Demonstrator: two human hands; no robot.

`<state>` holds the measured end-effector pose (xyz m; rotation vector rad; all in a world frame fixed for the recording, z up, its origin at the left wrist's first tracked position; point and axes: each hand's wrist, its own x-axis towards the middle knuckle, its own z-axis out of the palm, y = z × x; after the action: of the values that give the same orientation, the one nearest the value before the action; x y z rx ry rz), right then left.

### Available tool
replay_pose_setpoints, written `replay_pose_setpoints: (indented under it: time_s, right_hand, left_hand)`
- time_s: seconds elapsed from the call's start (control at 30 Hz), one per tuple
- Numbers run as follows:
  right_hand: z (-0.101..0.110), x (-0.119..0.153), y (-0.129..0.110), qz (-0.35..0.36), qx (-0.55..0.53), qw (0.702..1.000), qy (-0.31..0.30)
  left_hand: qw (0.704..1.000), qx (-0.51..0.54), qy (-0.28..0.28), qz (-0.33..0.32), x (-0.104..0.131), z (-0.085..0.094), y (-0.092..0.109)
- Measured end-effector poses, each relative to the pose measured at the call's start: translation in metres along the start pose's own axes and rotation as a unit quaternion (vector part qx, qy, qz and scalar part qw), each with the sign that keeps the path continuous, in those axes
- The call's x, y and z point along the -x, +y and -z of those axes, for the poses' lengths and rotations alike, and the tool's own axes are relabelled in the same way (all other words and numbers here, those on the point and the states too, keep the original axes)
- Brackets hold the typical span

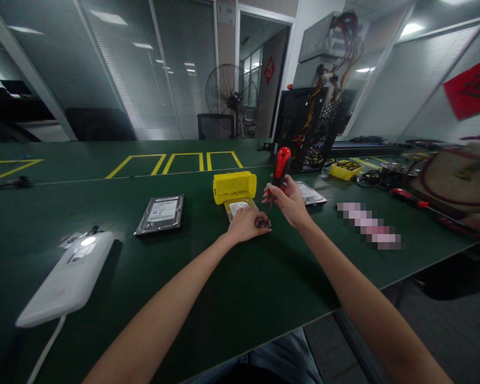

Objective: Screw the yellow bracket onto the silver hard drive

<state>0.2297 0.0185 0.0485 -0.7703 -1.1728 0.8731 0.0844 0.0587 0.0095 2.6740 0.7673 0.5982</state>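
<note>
My right hand (288, 202) grips a screwdriver (282, 166) with a red and black handle, held upright with its shaft pointing down. The tip ends close to my left hand (246, 225), whose closed fingers pinch a small dark part (261, 222); its exact kind cannot be made out. Just beyond the left hand lies a flat piece with a white label (238, 206), perhaps a hard drive, partly covered by the hand. It reaches to the front of a yellow plastic bin (234, 184). Another hard drive (311, 194) is partly hidden behind my right hand.
A hard drive (161, 214) lies to the left. Nearer on that side is a white lamp-like device (74, 277) with a cable. An opened computer case (308, 122) stands at the back right, near a second yellow bin (345, 169). A red-handled tool (410, 198) lies farther right.
</note>
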Motion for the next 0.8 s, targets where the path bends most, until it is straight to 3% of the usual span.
replay_pose_setpoints:
  time_s: [0.2,0.8]
  right_hand:
    - [-0.0036,0.0017,-0.0033,0.005,0.015,1.0,0.004]
    - [-0.0061,0.0026,-0.0032,0.029,0.051,0.998,0.016]
  left_hand:
    - [0.999,0.017,0.027,0.016,0.0012,-0.0003,-0.0017]
    - [1.0,0.02,0.012,-0.005,-0.0017,-0.0028,-0.0038]
